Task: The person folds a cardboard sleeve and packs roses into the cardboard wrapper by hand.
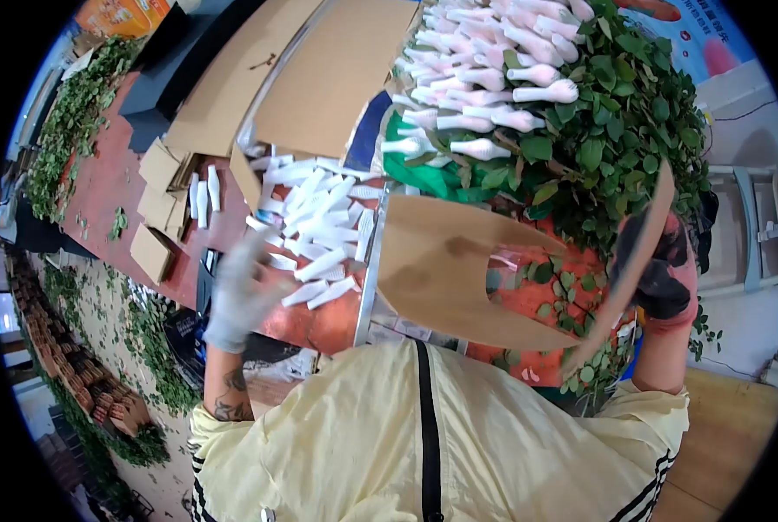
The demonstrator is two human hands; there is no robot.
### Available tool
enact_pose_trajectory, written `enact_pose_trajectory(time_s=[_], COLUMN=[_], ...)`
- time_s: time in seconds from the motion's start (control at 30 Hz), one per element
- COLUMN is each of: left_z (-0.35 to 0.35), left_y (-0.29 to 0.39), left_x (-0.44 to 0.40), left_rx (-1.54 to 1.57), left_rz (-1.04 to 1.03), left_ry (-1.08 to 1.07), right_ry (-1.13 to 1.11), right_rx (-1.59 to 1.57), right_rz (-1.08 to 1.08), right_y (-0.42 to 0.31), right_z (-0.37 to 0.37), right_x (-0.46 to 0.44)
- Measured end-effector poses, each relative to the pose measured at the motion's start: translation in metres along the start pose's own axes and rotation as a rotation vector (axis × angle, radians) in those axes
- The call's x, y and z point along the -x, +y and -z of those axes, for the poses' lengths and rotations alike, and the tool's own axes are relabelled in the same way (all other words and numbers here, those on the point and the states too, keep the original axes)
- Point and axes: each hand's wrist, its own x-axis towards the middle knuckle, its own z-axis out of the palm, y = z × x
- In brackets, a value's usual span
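My right hand point(663, 270), in a dark and pink glove, is closed at the right edge of a brown cardboard sheet point(441, 261). The sheet curves up toward that hand, and its raised edge hides part of the fingers. My left hand point(243, 291), in a whitish glove, is slightly blurred, with its fingers apart and nothing visible in them. Just beyond it lies a loose pile of white foam net sleeves point(319, 209) on the red table. Pink flower heads in white net sleeves point(493, 78) are stacked at the back, their leafy stems point(615, 113) pointing right.
Large flat cardboard point(319, 87) lies at the back, with folded cardboard pieces point(158, 196) at left. A metal strip point(371, 270) runs beside the sheet. Cut leaves point(571, 296) lie on the red table point(97, 191). Grey plastic frames point(750, 226) stand at right.
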Motion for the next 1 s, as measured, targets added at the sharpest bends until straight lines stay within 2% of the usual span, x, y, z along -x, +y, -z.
enact_pose_trajectory(time_s=[0.03,0.07,0.1,0.17,0.2,0.27,0.33,0.4,0.43,0.47,0.53,0.6,0.73,0.8,0.83,0.9,0.93,1.0], left_z=[-0.015,-0.035,-0.054,-0.113,-0.125,-0.140,-0.139,-0.130,-0.131,-0.130,-0.128,-0.116,-0.121,-0.115,-0.114,-0.115,-0.116,-0.122], left_y=[0.013,0.018,0.016,-0.024,-0.032,-0.037,-0.035,-0.018,-0.021,-0.023,-0.021,0.001,-0.047,-0.040,-0.033,-0.021,-0.026,-0.047], left_x=[-0.001,-0.002,-0.009,-0.025,-0.029,-0.033,-0.033,-0.030,-0.027,-0.024,-0.018,-0.015,-0.024,-0.028,-0.030,-0.033,-0.031,-0.030], left_rx=[0.052,0.237,0.125,0.019,0.019,0.156,0.054,-0.186,-0.186,-0.254,-0.321,-0.739,-0.508,-0.722,-0.724,-0.645,-0.647,-0.132], left_rz=[0.009,0.034,-0.009,-0.512,-0.514,-0.293,-0.320,-0.398,-0.394,-0.419,-0.444,-0.575,-0.617,-0.499,-0.496,-0.288,-0.286,-0.361], left_ry=[-0.313,-0.520,-0.632,-0.532,-0.538,-0.831,-0.795,-0.751,-0.758,-0.685,-0.616,-0.471,-0.479,-0.601,-0.604,-0.780,-0.781,-0.605], right_ry=[-0.117,-0.231,-0.338,-0.344,-0.350,-0.343,-0.359,-0.373,-0.368,-0.363,-0.254,-0.224,-0.202,-0.188,-0.186,-0.241,-0.269,-0.241], right_rx=[-0.105,-0.206,-0.296,-0.349,-0.355,-0.359,-0.357,-0.326,-0.310,-0.295,-0.279,-0.308,-0.343,-0.371,-0.385,-0.379,-0.368,-0.321], right_rz=[-0.046,-0.105,-0.172,-0.225,-0.256,-0.310,-0.355,-0.394,-0.401,-0.408,-0.392,-0.411,-0.437,-0.429,-0.424,-0.394,-0.381,-0.360], right_y=[0.008,0.016,0.024,0.038,0.044,0.053,0.056,0.056,0.056,0.056,0.057,0.060,0.064,0.070,0.071,0.072,0.070,0.065], right_z=[0.015,0.030,0.045,0.049,0.051,0.049,0.052,0.059,0.059,0.060,0.059,0.061,0.068,0.069,0.069,0.067,0.063,0.052], right_x=[0.000,0.000,0.000,0.002,0.002,0.001,0.000,0.001,0.002,0.003,0.006,0.008,0.014,0.015,0.015,0.016,0.016,0.018])
